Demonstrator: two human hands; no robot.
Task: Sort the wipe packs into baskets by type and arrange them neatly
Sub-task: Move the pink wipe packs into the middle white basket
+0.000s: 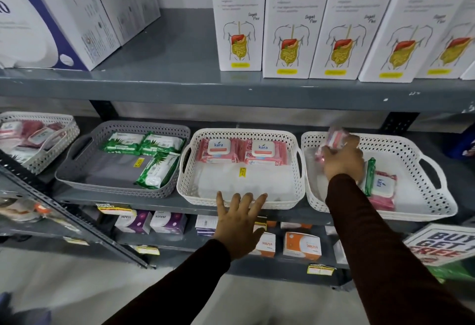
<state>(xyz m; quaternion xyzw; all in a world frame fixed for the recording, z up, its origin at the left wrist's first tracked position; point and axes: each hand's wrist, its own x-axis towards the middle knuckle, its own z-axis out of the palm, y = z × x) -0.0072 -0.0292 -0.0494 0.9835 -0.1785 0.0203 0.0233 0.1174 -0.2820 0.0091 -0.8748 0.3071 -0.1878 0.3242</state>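
Note:
Three baskets stand side by side on the middle shelf. The grey basket [77,170] holds three green wipe packs [156,168]. The middle white basket [239,201] has two pink kara packs [262,151] at its back. The right white basket [416,211] holds a green pack [369,175] on edge and pink packs [383,191]. My right hand [343,157] is inside the right basket, shut on a pink wipe pack [334,137], blurred, lifted near the back rim. My left hand [237,219] rests open, fingers spread, against the front rim of the middle basket.
Tall white Vizyme boxes [239,16] line the shelf above. Another white basket [51,144] with pink packs stands at far left. Small boxes [300,245] fill the shelf below. A slanted metal rack upright [77,216] crosses the lower left. A printed sign [442,245] sits at lower right.

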